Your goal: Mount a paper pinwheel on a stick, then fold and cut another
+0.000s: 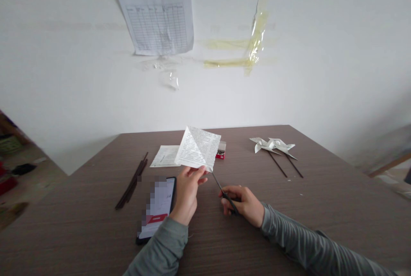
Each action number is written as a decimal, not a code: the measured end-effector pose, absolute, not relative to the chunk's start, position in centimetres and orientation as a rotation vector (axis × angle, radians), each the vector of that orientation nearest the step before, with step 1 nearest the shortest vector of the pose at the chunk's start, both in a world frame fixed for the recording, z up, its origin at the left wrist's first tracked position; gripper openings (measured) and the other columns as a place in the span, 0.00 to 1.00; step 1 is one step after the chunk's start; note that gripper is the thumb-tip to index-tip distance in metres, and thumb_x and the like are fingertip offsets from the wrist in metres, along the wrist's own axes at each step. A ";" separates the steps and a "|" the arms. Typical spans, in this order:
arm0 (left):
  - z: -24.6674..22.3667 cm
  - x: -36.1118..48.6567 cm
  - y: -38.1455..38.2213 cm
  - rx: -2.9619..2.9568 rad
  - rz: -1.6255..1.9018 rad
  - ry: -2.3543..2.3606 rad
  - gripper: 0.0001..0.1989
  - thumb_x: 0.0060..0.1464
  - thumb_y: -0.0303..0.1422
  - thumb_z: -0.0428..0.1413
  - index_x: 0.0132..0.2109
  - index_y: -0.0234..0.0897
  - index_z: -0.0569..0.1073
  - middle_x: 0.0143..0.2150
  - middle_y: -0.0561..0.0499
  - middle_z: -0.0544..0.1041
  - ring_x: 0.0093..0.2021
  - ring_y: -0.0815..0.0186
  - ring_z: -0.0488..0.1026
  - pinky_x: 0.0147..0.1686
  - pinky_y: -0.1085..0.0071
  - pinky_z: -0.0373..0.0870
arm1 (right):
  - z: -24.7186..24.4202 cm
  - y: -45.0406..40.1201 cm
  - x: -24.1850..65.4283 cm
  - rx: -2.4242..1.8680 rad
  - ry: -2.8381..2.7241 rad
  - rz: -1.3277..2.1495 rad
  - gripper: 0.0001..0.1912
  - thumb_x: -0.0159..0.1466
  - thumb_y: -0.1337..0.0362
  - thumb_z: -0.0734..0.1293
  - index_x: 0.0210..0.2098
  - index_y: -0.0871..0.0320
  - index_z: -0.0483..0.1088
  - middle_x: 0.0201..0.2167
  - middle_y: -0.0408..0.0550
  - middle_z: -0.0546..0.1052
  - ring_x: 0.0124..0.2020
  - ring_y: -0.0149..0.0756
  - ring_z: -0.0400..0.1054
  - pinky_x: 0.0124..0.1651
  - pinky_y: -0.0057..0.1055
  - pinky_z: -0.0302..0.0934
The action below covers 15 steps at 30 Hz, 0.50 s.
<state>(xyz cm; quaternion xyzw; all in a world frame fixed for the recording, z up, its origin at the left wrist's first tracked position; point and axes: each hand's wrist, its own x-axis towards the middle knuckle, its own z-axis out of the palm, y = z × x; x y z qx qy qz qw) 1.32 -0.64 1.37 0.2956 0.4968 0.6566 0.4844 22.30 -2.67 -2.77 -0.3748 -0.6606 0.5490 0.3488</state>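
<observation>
A square of printed paper (pixel 198 147) with a diagonal crease is pinched at its lower edge by my left hand (pixel 189 186), raised above the table. My right hand (pixel 240 203) is closed round the handles of dark scissors (pixel 227 199). The scissors point up and left, and their tip meets the paper's lower right corner. Behind the paper, a small red box (pixel 221 151) is partly hidden. More printed paper (pixel 164 157) lies on the table to the left.
A phone (pixel 160 207) lies left of my left wrist. Dark sticks (pixel 132 184) lie farther left. Two paper pinwheels (pixel 272 145) on sticks lie at the back right of the brown table (pixel 321 207). The wall rises behind.
</observation>
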 end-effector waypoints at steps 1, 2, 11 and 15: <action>1.4 1.3 -0.7 0.721 1.598 1.206 0.15 0.42 0.32 0.81 0.36 0.42 0.85 0.36 0.51 0.93 0.35 0.60 0.89 0.33 0.70 0.81 | -2.7 -2.7 22.3 -0.974 -1.706 1.424 0.30 0.66 0.31 0.85 0.43 0.51 0.83 0.26 0.47 0.86 0.27 0.44 0.75 0.38 0.42 0.74; 1.4 1.3 -0.7 0.719 1.598 1.202 0.16 0.42 0.33 0.81 0.36 0.42 0.85 0.36 0.51 0.93 0.35 0.60 0.89 0.33 0.70 0.81 | -2.7 -2.7 22.3 -0.978 -1.703 1.426 0.30 0.66 0.32 0.85 0.43 0.50 0.83 0.26 0.47 0.86 0.27 0.45 0.75 0.38 0.42 0.74; 1.7 1.3 -0.8 0.710 1.597 1.202 0.15 0.41 0.33 0.80 0.36 0.41 0.86 0.37 0.49 0.94 0.36 0.59 0.90 0.33 0.70 0.81 | -2.5 -2.8 22.3 -1.022 -1.706 1.418 0.32 0.63 0.28 0.85 0.41 0.49 0.82 0.26 0.48 0.85 0.28 0.47 0.76 0.39 0.44 0.76; 1.6 1.3 -0.9 0.714 1.601 1.192 0.15 0.40 0.33 0.81 0.36 0.41 0.86 0.36 0.50 0.93 0.35 0.60 0.89 0.32 0.71 0.81 | -2.3 -2.8 22.2 -1.012 -1.738 1.397 0.33 0.65 0.28 0.84 0.42 0.50 0.82 0.24 0.45 0.85 0.26 0.43 0.75 0.38 0.41 0.74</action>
